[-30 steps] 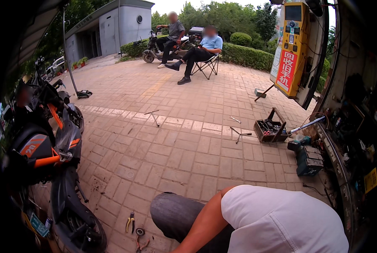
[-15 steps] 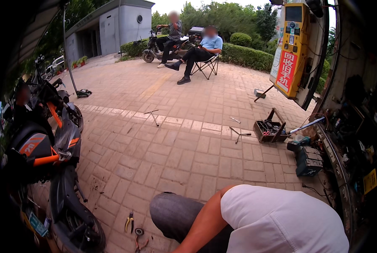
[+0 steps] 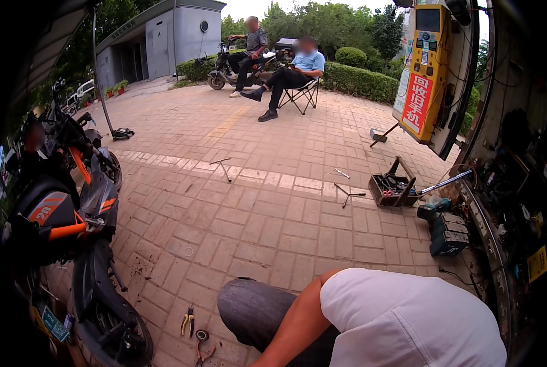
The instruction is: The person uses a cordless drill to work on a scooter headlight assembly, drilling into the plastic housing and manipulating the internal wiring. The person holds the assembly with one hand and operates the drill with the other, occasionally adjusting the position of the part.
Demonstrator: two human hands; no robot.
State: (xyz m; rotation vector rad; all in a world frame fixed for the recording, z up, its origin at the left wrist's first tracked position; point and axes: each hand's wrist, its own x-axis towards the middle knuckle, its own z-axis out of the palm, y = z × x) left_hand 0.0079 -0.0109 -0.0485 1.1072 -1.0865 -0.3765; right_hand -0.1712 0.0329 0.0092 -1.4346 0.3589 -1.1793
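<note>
Although able to follow a bare forearm (image 3: 295, 330) down to the lower edge, cannot see either of the hands, both out of view. Cannot tell, therefore, whether open or closed, apart or together, nor name anything held or touched. Above the forearm, can see a white shirt (image 3: 408, 318), bent well forward, and to its left a knee in dark grey trousers (image 3: 255, 306). Nearest to the forearm, find loose tools on the brick paving (image 3: 273, 235): yellow-and-black pliers (image 3: 189, 315) with handles toward the lower edge, apart from the knee; just below, a small round dark roll (image 3: 202, 335); and close under that, orange-handled pliers (image 3: 208, 355). At the left, beyond these, see a black-and-orange scooter (image 3: 99, 202) standing upright. Farther out, can pick out a T-shaped wrench (image 3: 225, 170), a small spanner (image 3: 342, 174) and a three-armed wrench (image 3: 348, 194), all well apart from the pliers. To the right of these, note an open wooden toolbox (image 3: 382, 198) filled with tools, and nearer, a dark box (image 3: 449, 235). Toward the back, see a person on a parked scooter (image 3: 249, 52), another person in a light blue shirt (image 3: 309, 62) on a folding chair (image 3: 304, 98), and at upper right a tall yellow machine (image 3: 428, 61)
</note>
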